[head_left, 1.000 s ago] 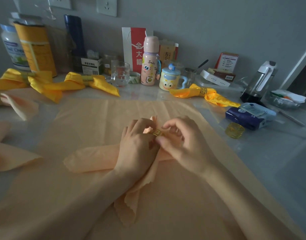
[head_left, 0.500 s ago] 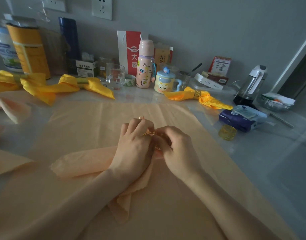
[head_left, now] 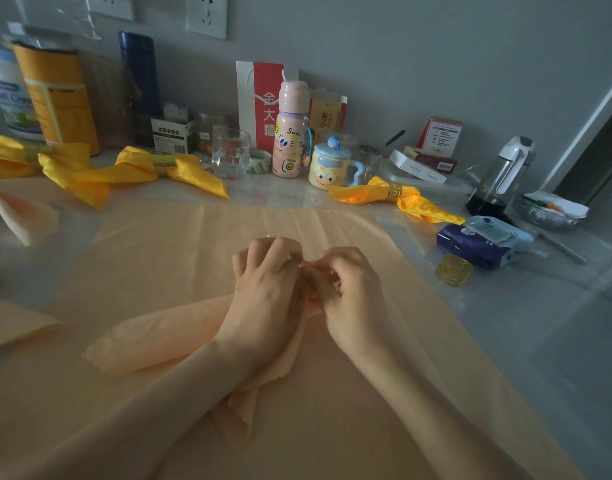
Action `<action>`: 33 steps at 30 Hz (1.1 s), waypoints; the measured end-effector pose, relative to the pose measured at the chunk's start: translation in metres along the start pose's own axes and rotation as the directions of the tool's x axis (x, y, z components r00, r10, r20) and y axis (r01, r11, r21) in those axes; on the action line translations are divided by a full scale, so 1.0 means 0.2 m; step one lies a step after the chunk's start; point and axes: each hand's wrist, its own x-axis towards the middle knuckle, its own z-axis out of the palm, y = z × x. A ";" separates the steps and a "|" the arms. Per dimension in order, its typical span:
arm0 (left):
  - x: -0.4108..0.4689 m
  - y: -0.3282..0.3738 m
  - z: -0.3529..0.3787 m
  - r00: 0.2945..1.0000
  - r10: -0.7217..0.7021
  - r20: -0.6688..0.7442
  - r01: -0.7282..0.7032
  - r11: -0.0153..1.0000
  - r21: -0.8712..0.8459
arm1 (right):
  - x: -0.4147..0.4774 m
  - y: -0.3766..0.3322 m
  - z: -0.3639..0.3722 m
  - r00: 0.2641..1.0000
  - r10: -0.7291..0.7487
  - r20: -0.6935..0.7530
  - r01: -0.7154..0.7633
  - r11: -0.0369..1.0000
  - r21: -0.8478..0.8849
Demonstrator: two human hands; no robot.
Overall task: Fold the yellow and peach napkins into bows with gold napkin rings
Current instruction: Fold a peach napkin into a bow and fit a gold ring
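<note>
The hands are pressed close together at the middle of the desk (head_left: pixel 512 327). The left hand (head_left: pixel 266 289) and the right hand (head_left: pixel 349 292) both have their fingers curled tight, pinching the bunched centre of the peach napkin (head_left: pixel 159 337). Its tails spill out leftward and toward the near edge over a spread peach cloth (head_left: pixel 152 251). A loose gold ring (head_left: pixel 454 270) sits toward the right edge, just beside a blue tissue pack (head_left: pixel 484 242). Finished yellow bows (head_left: pixel 138 171) lie along the far edge.
</note>
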 end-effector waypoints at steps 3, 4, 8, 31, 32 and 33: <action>-0.01 -0.04 0.02 0.997 -0.076 -0.006 0.073 0.981 -0.180 | 0.02 0.01 -0.01 1.000 0.000 0.018 -0.001 0.999 0.044; -0.01 -0.04 0.02 0.996 -0.087 0.008 0.086 0.969 -0.231 | 0.01 0.01 -0.01 1.000 0.003 0.012 -0.004 0.999 0.052; -0.02 -0.02 0.01 0.988 -0.124 0.090 0.141 0.965 -0.221 | -0.03 -0.01 0.00 0.999 0.018 0.041 -0.022 0.995 0.099; -0.01 0.09 -0.02 0.979 -0.041 0.201 0.058 0.995 -0.077 | -0.07 -0.13 -0.06 0.962 0.166 0.217 -0.048 0.885 -0.463; 0.00 0.10 -0.02 0.974 -0.026 0.226 0.046 0.996 -0.082 | -0.06 -0.12 -0.06 0.964 0.168 0.204 -0.056 0.885 -0.463; 0.01 0.10 -0.02 0.967 -0.019 0.254 0.039 0.997 -0.074 | -0.06 -0.11 -0.06 0.965 0.178 0.193 -0.069 0.881 -0.468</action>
